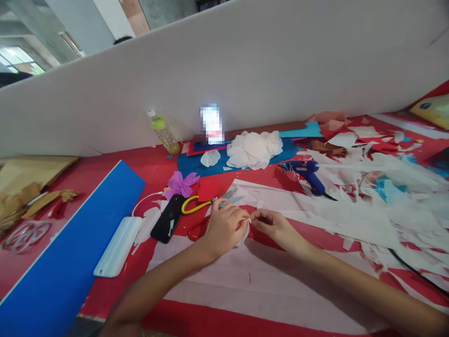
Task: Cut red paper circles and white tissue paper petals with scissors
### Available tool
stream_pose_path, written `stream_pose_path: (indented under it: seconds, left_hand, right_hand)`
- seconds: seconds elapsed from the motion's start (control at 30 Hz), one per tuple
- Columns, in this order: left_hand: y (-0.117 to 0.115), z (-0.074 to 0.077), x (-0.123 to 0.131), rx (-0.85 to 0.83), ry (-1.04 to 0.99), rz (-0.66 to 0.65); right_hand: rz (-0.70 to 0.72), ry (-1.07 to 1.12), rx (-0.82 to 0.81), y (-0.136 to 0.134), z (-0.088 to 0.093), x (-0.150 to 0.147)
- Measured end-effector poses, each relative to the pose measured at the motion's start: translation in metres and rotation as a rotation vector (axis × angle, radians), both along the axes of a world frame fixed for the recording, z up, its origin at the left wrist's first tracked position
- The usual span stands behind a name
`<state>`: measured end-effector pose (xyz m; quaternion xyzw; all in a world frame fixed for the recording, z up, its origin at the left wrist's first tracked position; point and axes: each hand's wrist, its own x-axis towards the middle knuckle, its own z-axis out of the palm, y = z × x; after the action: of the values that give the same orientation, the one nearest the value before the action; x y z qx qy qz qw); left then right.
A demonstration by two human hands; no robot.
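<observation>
My left hand [226, 224] is closed on a small white paper petal [244, 235], most of it hidden behind the fingers. My right hand [273, 227] pinches the upper edge of the same petal, its fingertips meeting those of the left. Both hands are just above a large sheet of white crepe paper [273, 281] on the red table. Beside the left hand lie scissors with a yellow handle [191, 206], partly covered by that hand. A white paper flower [254, 150] and a loose white petal [210, 158] rest farther back on blue paper.
A blue glue gun [308, 175] lies among white paper scraps [403, 206] at right. A black phone [167, 219], a white power bank [118, 247], a purple flower [181, 184] and a blue board [70, 252] are at left. A bottle [164, 133] and lit phone [212, 124] stand against the partition.
</observation>
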<state>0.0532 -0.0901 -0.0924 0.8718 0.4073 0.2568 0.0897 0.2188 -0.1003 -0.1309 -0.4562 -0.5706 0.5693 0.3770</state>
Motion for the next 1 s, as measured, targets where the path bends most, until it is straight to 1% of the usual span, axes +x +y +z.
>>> stream_pose_path:
  seconds: [0.17, 0.27, 0.33, 0.5, 0.63, 0.7, 0.77, 0.9, 1.0]
  left_hand:
    - [0.001, -0.001, 0.001, -0.045, -0.029, 0.003]
    - [0.001, -0.002, 0.001, -0.057, -0.017, 0.009]
    - [0.0, -0.002, 0.001, -0.038, 0.002, 0.006]
    - [-0.002, -0.001, 0.0, 0.038, 0.055, -0.021]
    - [-0.004, 0.002, 0.001, 0.023, 0.048, -0.034]
    - [-0.003, 0.004, 0.001, -0.018, 0.012, -0.024]
    - [-0.001, 0.007, -0.001, -0.094, -0.041, -0.006]
    - [0.009, 0.015, -0.007, -0.344, -0.16, 0.033]
    - [0.018, 0.017, -0.011, -0.473, -0.245, 0.036]
  right_hand:
    - [-0.058, -0.123, 0.166, -0.001, 0.002, 0.001]
    - [-0.094, -0.142, 0.2, -0.002, 0.003, 0.0]
    - [-0.096, -0.108, 0.171, -0.001, 0.002, 0.0]
    - [-0.074, 0.011, 0.03, 0.002, 0.001, 0.0]
    - [-0.054, 0.065, -0.071, 0.003, 0.0, -0.001]
    - [-0.054, 0.093, -0.097, 0.003, 0.001, -0.001]
    - [-0.056, 0.116, -0.101, 0.002, 0.002, -0.001]
    - [-0.061, 0.095, -0.045, 0.004, 0.002, 0.001]
    - [-0.051, 0.043, 0.0, 0.007, 0.0, 0.004]
